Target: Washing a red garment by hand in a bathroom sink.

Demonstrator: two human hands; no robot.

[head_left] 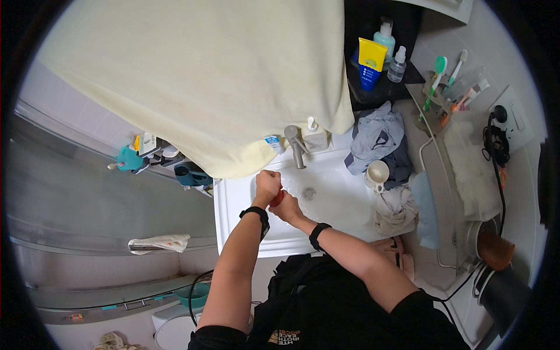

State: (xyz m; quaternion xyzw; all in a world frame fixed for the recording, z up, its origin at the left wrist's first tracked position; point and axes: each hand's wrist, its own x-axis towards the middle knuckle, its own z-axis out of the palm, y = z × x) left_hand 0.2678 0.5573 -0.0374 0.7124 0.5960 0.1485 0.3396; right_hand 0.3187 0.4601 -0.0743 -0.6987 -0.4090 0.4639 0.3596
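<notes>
My left hand is closed in a fist over the left side of the white sink. Just below and to the right of it, my right hand is closed too. A small red thing shows between the two hands, and both grip it. Its kind cannot be made out, as the fingers cover most of it. A grey faucet stands behind the basin, beyond my hands. Each wrist wears a black band.
A white pump bottle stands beside the faucet. Grey clothes, a white mug and a crumpled light cloth crowd the sink's right side. A cream towel hangs behind. Toothbrushes stand on the right shelf.
</notes>
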